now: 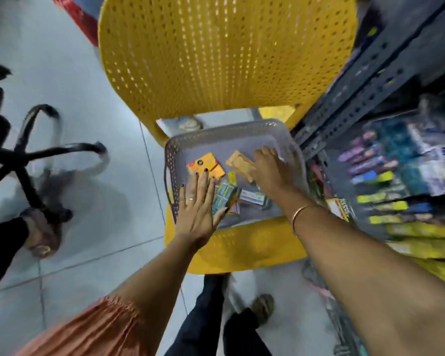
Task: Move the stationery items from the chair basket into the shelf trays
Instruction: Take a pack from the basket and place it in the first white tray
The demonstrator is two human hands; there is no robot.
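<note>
A grey perforated basket [174,150] sits on the seat of a yellow chair [216,60]. Inside lie an orange-yellow box [203,163], a tan card pack [239,163], a blue-green pack [224,196] and a white-blue pack [252,196]. My left hand [198,209] hovers flat over the basket's near-left side, fingers spread, holding nothing. My right hand [267,168] reaches into the basket's right side, fingers down on the tan card pack; whether it grips the pack is unclear.
A dark metal shelf [357,98] with trays of blurred colourful stationery [396,176] stands on the right. A black office-chair base [26,160] and another person's foot [41,235] are at left on the tiled floor. My own legs [216,317] are below.
</note>
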